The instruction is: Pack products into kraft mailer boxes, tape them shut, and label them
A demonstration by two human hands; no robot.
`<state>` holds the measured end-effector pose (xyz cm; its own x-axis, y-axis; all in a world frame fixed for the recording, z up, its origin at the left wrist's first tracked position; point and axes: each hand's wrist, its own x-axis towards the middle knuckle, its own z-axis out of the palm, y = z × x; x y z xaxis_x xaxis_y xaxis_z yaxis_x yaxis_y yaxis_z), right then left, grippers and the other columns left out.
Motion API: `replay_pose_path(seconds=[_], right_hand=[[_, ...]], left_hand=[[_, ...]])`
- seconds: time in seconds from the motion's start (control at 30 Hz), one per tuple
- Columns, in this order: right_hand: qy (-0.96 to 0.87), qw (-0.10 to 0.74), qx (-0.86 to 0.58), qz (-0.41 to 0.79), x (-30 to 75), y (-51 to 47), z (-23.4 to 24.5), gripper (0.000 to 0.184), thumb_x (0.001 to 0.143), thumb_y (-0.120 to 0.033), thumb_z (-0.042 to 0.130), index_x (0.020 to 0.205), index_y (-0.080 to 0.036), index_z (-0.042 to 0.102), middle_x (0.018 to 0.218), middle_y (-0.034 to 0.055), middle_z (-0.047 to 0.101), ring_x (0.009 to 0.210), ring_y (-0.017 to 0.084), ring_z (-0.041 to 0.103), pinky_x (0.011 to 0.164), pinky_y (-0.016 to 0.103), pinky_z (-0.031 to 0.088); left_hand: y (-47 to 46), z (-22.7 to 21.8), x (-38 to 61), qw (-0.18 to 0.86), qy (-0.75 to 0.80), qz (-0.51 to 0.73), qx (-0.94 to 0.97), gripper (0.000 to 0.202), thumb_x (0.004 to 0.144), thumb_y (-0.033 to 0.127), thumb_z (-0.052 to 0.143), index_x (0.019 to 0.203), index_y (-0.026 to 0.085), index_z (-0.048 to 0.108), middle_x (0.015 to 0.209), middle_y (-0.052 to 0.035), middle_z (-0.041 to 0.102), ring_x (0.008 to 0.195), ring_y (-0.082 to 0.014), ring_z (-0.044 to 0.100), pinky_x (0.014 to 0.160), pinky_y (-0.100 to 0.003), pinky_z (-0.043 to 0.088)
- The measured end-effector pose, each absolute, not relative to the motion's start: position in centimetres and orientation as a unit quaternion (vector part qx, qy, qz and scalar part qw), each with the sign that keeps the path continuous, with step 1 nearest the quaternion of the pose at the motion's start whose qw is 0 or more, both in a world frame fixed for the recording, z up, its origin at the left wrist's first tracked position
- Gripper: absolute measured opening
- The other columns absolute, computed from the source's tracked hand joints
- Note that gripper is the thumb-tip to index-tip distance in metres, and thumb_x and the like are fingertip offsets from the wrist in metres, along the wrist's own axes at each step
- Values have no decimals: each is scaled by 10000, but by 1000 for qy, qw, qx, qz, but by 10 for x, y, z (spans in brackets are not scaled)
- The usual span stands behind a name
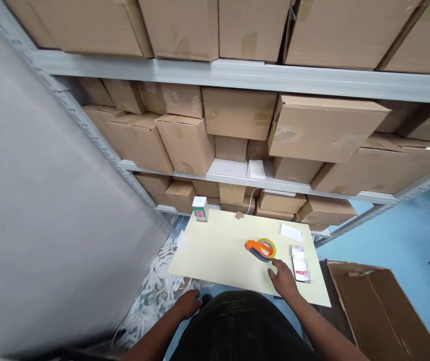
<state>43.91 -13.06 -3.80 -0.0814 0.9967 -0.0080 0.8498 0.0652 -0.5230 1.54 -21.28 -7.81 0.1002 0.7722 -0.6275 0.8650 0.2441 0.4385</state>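
Observation:
My right hand (pixel 283 279) rests on the pale yellow table (pixel 218 250), fingers stretched toward the orange tape dispenser (pixel 260 248), which lies just beyond the fingertips. Right of that hand lies a white phone or card (pixel 300 266). My left hand (pixel 189 304) hangs below the table's near edge, fingers curled loosely, with nothing visible in it. A small green and white box (pixel 200 208) stands at the table's far left corner. A white slip of paper (pixel 290 232) lies at the far right.
Grey metal shelving (pixel 237 74) stacked with cardboard boxes (pixel 324 126) rises behind the table. An open cardboard box (pixel 380 311) stands on the blue floor at the right. White scraps of backing paper (pixel 155 296) litter the floor at the left beside a grey wall.

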Motion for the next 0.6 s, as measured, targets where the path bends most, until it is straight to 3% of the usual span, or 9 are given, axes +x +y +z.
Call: replay_pose_path(seconds=[0.23,0.6], right_hand=[[-765,166,-564,261,492,-116,-40,439,933,-362,478,1278,-167,668,1172,145,721,1125,317,662,1014,460,508],[-823,150,-466,288,448,-82,-32,508,913,-459,476,1283,-162,658,1286,147,690,1213,310,629,1046,438,478]], left_hand=[[-270,-53,103,398,752,26,526,193,902,292,472,954,216,643,995,-63,727,1011,-238,678,887,-309,456],[-342,17,163,344,794,232,444,216,890,282,543,1023,207,694,1023,-71,745,972,-223,683,885,-300,489]])
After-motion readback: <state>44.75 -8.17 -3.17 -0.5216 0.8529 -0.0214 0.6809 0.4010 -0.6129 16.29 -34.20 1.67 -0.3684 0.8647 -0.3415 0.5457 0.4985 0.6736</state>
